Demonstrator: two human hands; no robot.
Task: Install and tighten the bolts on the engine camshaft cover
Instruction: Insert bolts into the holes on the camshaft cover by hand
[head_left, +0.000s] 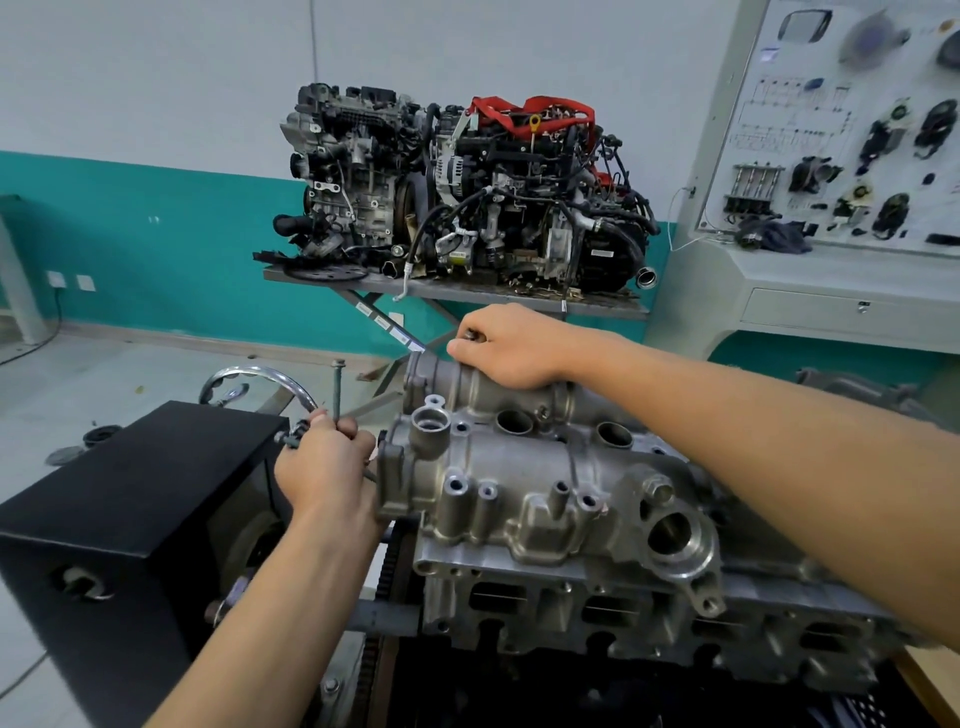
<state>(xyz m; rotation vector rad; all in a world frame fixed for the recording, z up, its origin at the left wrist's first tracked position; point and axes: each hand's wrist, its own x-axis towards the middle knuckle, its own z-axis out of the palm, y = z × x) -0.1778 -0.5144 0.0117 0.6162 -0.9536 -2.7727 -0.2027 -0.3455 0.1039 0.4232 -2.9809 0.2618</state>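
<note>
The silver camshaft cover (519, 467) sits on the engine in front of me, with several open bolt holes on its near side. My left hand (324, 467) is beside the cover's left end and grips a bundle of long dark bolts (337, 384); one stands upright above my fist. My right hand (506, 345) reaches over the cover's far edge and pinches the head of a bolt (472, 335) between thumb and fingers. That bolt's shaft is hidden behind my fingers.
A black box (130, 499) with a chrome handwheel (260, 376) stands left of the engine. Beyond, two other engines (457, 192) rest on a lift table. A training panel (841, 130) with mounted parts stands at the right.
</note>
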